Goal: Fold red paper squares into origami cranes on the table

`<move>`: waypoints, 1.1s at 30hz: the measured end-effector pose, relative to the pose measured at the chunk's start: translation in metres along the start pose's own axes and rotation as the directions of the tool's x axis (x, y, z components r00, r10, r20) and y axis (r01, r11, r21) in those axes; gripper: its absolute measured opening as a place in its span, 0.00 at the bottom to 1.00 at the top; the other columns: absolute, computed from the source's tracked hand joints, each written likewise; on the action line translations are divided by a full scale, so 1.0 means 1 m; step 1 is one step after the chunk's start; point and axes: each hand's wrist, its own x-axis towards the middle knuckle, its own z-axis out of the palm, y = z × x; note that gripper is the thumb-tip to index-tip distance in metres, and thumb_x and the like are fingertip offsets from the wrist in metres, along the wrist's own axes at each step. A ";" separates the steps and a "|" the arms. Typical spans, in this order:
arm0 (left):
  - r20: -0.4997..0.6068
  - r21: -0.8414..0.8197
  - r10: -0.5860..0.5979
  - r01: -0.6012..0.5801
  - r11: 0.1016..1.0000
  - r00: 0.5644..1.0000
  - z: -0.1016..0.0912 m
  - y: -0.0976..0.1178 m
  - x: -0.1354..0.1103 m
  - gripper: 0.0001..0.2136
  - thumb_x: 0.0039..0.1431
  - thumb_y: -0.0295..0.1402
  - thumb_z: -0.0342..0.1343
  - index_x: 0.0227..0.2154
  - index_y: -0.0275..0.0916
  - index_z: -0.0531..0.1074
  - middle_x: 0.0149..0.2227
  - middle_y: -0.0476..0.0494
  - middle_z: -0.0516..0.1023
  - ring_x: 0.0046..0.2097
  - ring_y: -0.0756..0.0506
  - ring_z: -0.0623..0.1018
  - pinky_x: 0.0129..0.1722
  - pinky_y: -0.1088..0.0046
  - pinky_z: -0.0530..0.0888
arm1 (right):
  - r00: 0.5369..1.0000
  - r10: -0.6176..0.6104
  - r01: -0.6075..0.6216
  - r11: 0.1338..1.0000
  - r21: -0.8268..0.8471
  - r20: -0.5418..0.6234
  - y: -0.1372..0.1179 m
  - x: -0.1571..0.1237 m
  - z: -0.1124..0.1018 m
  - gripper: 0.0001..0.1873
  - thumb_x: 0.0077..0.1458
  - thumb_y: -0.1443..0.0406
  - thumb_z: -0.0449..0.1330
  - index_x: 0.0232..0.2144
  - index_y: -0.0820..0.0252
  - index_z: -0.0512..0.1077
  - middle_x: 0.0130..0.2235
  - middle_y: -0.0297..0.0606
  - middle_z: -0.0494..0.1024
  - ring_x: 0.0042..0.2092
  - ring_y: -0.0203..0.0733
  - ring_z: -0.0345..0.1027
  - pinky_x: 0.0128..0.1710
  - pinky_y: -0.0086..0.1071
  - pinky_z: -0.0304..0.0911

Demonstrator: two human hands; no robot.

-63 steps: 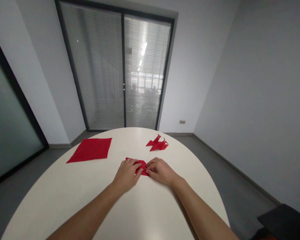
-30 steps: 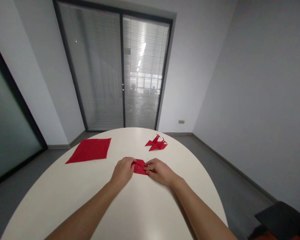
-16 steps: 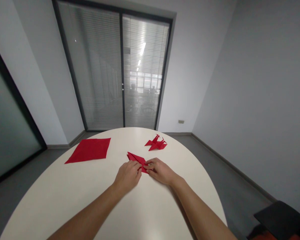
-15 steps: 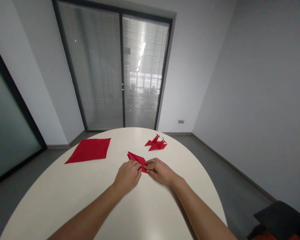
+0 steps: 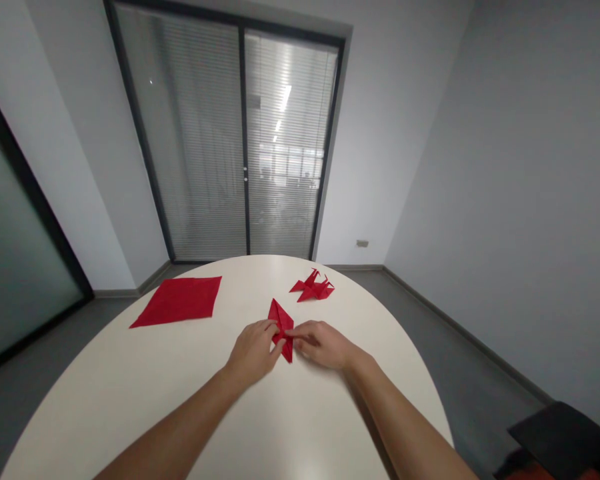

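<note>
— Looking across the table (image 5: 260,427), past the red sheet (image 5: 183,299) lying flat at far left: doing what?

— Touching down with the left hand (image 5: 253,347), half-curled, and the right hand (image 5: 329,344), curled tighter, on a folded red paper (image 5: 285,319) lying between them.

— Pinching it?

— Not showing clearly for either hand.

— Risking what?

— Perhaps folding crooked by letting one side slip, or tearing by pressing too hard.

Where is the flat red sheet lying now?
In the head view, the flat red sheet lies on the white table near its far left edge, beyond the left hand.
</note>
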 end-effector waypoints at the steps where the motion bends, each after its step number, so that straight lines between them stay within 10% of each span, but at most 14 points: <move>1: -0.001 -0.021 0.007 -0.007 1.000 1.000 0.000 -0.001 0.000 0.09 0.63 0.33 0.54 0.42 0.39 0.76 0.48 0.39 0.80 0.51 0.39 0.77 0.54 0.58 0.71 | 1.000 0.007 -0.007 1.000 0.001 -0.028 0.001 0.000 0.001 0.22 0.58 0.71 0.54 0.52 0.55 0.76 0.42 0.37 0.83 0.38 0.40 0.73 0.41 0.30 0.65; 9: 0.024 -0.184 0.099 -0.093 0.979 0.995 0.000 -0.008 0.002 0.11 0.59 0.29 0.57 0.44 0.40 0.76 0.53 0.40 0.78 0.56 0.39 0.73 0.58 0.56 0.70 | 0.986 -0.039 0.028 0.997 -0.071 -0.159 0.024 0.005 0.014 0.19 0.56 0.73 0.56 0.47 0.55 0.79 0.53 0.44 0.77 0.55 0.48 0.68 0.57 0.42 0.63; 27: 0.060 -0.224 0.177 -0.160 0.961 0.982 -0.006 -0.008 -0.002 0.13 0.60 0.30 0.57 0.47 0.40 0.74 0.53 0.39 0.73 0.55 0.39 0.71 0.57 0.56 0.69 | 0.985 -0.031 0.015 0.995 -0.096 -0.169 0.016 0.007 0.018 0.13 0.60 0.70 0.56 0.42 0.56 0.79 0.51 0.42 0.78 0.54 0.47 0.68 0.56 0.41 0.62; 33: 0.055 -0.252 0.166 -0.147 0.957 0.985 -0.007 -0.007 -0.001 0.10 0.60 0.31 0.57 0.44 0.41 0.73 0.49 0.40 0.76 0.52 0.40 0.73 0.54 0.58 0.71 | 0.984 0.019 -0.025 0.999 -0.030 -0.175 0.011 0.007 0.019 0.23 0.58 0.70 0.57 0.56 0.58 0.71 0.53 0.44 0.77 0.53 0.48 0.69 0.55 0.43 0.63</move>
